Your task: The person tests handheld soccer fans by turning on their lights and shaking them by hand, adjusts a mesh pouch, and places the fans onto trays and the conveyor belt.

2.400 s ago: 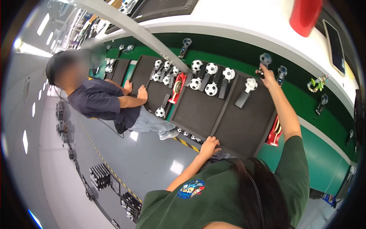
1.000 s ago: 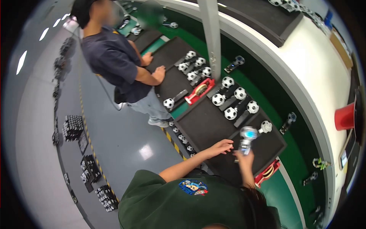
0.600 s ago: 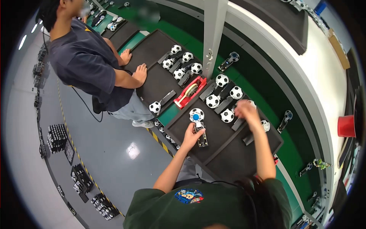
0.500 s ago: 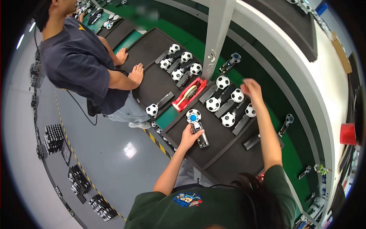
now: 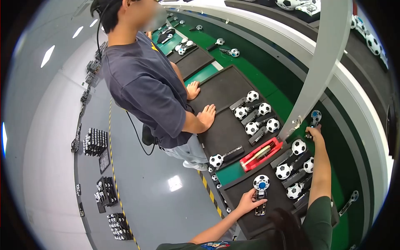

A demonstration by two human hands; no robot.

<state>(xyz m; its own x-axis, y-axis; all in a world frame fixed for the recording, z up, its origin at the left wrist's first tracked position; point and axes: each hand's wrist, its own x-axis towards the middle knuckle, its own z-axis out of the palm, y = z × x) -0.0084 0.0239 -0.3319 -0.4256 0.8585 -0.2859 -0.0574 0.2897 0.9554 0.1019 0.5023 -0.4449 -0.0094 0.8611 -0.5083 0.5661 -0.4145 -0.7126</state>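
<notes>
My left hand (image 5: 248,202) is closed round the handle of a football-patterned device (image 5: 261,183), whose round head shows a blue centre. The device is over the dark tray (image 5: 239,223). Out to the right, my right hand (image 5: 315,132) reaches past the grey post, its fingers at the handle of another football-headed device (image 5: 316,116) on the green surface. Several devices with football heads, such as one (image 5: 298,146), lie in the tray between my hands.
A red tape dispenser (image 5: 261,154) stands beside the tray. A co-worker (image 5: 146,87) stands at the left, both hands flat on another dark tray (image 5: 225,89) holding football devices. A grey post (image 5: 318,79) rises near my right hand.
The view has swung, so the scene sits lower and further right. My right hand has moved from above the tray devices out to the device beyond the post. My left hand keeps its device.
</notes>
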